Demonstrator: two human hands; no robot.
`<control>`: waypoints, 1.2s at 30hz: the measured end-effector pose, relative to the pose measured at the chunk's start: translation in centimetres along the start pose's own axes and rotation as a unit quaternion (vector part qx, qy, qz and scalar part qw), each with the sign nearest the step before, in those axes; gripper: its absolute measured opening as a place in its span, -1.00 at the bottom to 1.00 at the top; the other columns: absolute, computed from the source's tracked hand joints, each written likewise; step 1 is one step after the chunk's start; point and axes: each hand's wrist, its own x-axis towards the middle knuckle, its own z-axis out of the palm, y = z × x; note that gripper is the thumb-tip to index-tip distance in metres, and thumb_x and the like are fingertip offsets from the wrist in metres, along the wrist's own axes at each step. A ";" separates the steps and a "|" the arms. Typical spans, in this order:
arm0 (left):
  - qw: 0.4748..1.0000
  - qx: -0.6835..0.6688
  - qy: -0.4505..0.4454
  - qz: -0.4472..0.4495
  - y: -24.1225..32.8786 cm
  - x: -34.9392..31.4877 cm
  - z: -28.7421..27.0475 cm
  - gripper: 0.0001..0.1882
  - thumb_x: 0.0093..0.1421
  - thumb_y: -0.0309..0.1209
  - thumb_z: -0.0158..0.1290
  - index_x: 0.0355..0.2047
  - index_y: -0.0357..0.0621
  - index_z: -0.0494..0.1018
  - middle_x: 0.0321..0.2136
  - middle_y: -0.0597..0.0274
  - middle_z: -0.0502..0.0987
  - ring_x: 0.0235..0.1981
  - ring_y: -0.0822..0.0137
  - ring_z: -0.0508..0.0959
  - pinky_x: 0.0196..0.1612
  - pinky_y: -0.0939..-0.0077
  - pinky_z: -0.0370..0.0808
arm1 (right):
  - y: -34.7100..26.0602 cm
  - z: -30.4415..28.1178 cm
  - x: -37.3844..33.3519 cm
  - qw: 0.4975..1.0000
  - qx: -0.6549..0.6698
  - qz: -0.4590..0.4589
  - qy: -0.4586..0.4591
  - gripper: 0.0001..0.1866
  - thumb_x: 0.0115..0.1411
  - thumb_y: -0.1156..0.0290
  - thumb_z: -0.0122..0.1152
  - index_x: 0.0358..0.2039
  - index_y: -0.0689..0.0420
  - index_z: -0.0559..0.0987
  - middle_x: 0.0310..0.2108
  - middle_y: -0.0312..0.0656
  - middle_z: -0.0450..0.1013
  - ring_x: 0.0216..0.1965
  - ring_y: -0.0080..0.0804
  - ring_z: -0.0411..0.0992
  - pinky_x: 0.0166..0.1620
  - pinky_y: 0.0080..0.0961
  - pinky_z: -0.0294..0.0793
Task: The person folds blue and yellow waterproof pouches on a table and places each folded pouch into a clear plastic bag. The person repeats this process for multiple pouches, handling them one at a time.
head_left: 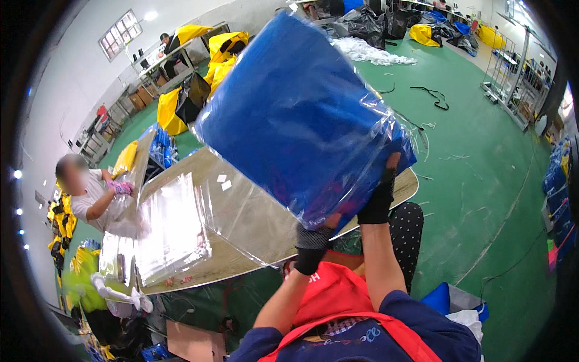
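Observation:
A large flat blue folded piece (289, 114) in a clear plastic bag is raised in front of me, tilted above the table. My left hand (315, 238), in a dark fingerless glove, is closed on the bag's lower edge. Higher up, at the crinkled right end, my right hand (380, 196) grips the bag too, with its thumb showing. The bag partly covers the fingers of both hands. Below lies the wood-toned table (253, 235), bearing a pile of shiny clear plastic bags (172, 232) and small white squares (224, 183).
Across the table's left end, a co-worker (90, 193) in pink gloves handles a clear bag beside a yellow bundle (125, 158). Yellow and black bundles (220, 57) stand behind. A metal rack (515, 78) is at the far right. Black straps (431, 96) lie on the green floor.

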 end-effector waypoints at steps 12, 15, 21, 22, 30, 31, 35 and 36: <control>0.754 0.482 -0.068 0.441 16.5 2.5 -6.4 -0.33 -0.16 -0.20 0.30 -0.01 -0.14 0.38 -0.16 0.00 0.51 -0.13 0.06 0.52 -0.02 0.27 0.40 | -6.4 2.8 -1.7 0.576 -0.448 -0.484 -0.482 -0.47 -0.19 0.30 0.47 -0.18 0.13 0.47 -0.26 -0.07 0.45 -0.19 -0.19 0.42 -0.06 -0.29 0.36; 0.741 0.497 -0.003 0.451 15.3 2.3 -8.6 -0.43 -0.22 -0.22 0.35 -0.17 -0.17 0.47 -0.27 0.04 0.55 -0.23 0.09 0.56 -0.11 0.33 0.46 | -7.2 2.0 -2.5 0.658 -0.377 -0.532 -0.376 -0.32 -0.18 0.20 0.48 -0.01 0.05 0.41 -0.16 -0.08 0.43 -0.09 -0.17 0.41 -0.01 -0.28 0.38; 0.902 0.299 0.077 0.303 10.8 3.0 -8.8 0.09 -0.35 -0.11 0.47 0.16 -0.22 0.16 0.04 0.01 0.37 0.02 0.16 0.41 0.10 0.22 0.34 | -7.4 -2.5 1.5 0.932 -0.252 -0.031 -0.257 -0.51 0.14 0.15 0.12 -0.04 0.26 0.45 -0.10 -0.11 0.42 -0.17 -0.40 0.42 -0.02 -0.53 0.35; 0.939 0.115 0.012 0.325 9.7 3.2 -8.8 0.15 -0.32 0.03 0.41 0.22 -0.16 0.09 0.15 0.03 0.22 0.11 0.16 0.31 0.14 0.24 0.30 | -7.8 -1.3 0.8 0.933 -0.262 -0.028 -0.244 -0.54 0.14 0.16 0.12 -0.09 0.26 0.49 -0.12 -0.11 0.43 -0.19 -0.42 0.42 -0.05 -0.54 0.36; 0.974 0.036 0.113 0.191 13.5 1.6 -8.8 -0.55 0.31 -0.14 -0.13 -0.15 -0.33 0.51 -0.20 0.13 0.54 -0.20 0.40 0.47 -0.05 0.54 0.33 | -6.6 2.3 -1.1 0.876 -0.360 -0.221 -0.232 -0.70 0.23 0.28 0.09 -0.28 0.26 0.62 -0.41 -0.21 0.55 -0.35 -0.60 0.43 -0.21 -0.68 0.39; 0.955 0.121 0.148 0.227 14.5 1.1 -9.2 -0.56 0.32 -0.16 -0.14 -0.16 -0.33 0.50 -0.22 0.13 0.55 -0.19 0.39 0.47 -0.04 0.52 0.34 | -7.1 3.5 -2.3 0.881 -0.355 -0.219 -0.223 -0.71 0.23 0.29 0.08 -0.27 0.26 0.62 -0.42 -0.22 0.55 -0.36 -0.61 0.43 -0.23 -0.69 0.39; 0.877 0.212 0.237 0.360 18.7 -0.4 -10.2 -0.56 0.33 -0.15 -0.16 -0.26 -0.32 0.52 -0.27 0.12 0.55 -0.20 0.32 0.50 -0.02 0.44 0.35 | -10.2 7.0 -3.6 0.768 -0.426 -0.389 -0.278 -0.71 0.22 0.27 0.12 -0.23 0.24 0.62 -0.47 -0.25 0.54 -0.43 -0.68 0.41 -0.30 -0.77 0.38; 0.917 0.133 0.198 0.320 19.6 0.0 -10.9 -0.55 0.33 -0.14 -0.18 -0.26 -0.31 0.52 -0.27 0.10 0.55 -0.19 0.32 0.50 -0.02 0.42 0.36 | -11.1 7.7 -3.7 0.816 -0.414 -0.286 -0.285 -0.72 0.20 0.26 0.15 -0.24 0.21 0.63 -0.48 -0.24 0.55 -0.45 -0.67 0.41 -0.33 -0.78 0.38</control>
